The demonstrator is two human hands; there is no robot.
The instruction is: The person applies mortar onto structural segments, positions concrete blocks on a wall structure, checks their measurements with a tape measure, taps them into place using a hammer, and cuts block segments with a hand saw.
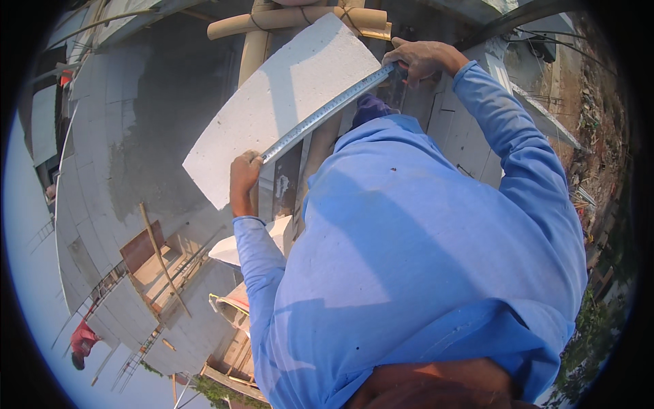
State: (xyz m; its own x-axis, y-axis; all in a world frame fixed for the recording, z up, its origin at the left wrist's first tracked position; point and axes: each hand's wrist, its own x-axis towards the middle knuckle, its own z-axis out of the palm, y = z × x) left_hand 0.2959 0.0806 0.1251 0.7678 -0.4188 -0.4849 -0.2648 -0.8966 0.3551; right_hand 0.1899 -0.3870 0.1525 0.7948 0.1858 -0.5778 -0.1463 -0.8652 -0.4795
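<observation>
A large white building block (pixel 272 102) lies tilted across bamboo poles in front of me. A long metal ruler (pixel 327 112) runs diagonally over its near-right edge. My left hand (pixel 243 183) pinches the ruler's lower end at the block's near corner. My right hand (pixel 420 60) grips the upper end by the block's far right corner. Both my sleeves are blue, and my blue shirt (pixel 422 273) fills the lower right of the view and hides what is under it.
Bamboo scaffold poles (pixel 293 19) cross behind and under the block. A grey block wall (pixel 129 129) drops away on the left, with a wooden frame (pixel 160 262) below. A person in red (pixel 83 339) stands far below at lower left. Rubble-strewn ground (pixel 599 136) lies to the right.
</observation>
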